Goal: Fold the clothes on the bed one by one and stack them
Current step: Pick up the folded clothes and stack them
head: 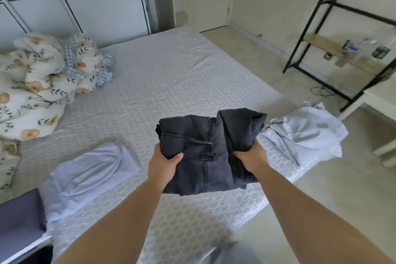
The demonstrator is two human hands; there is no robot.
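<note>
I see my left hand [164, 162] curled round the left edge of the folded dark jeans [205, 148], thumb pressed on top and fingers tucked beneath; my right hand [249, 159] grips the bunched right side of them the same way. The jeans hang above the near part of the bed [171, 75], lifted off the patterned mattress cover. To the left lies a folded pale lavender garment [90, 176] flat on the bed, and to the right a crumpled light blue shirt [304, 133] sits at the bed's edge. A floral duvet [38, 83] is heaped at the far left. On the black metal shelf [342, 49], the bottle labels are too blurred to read.
</note>
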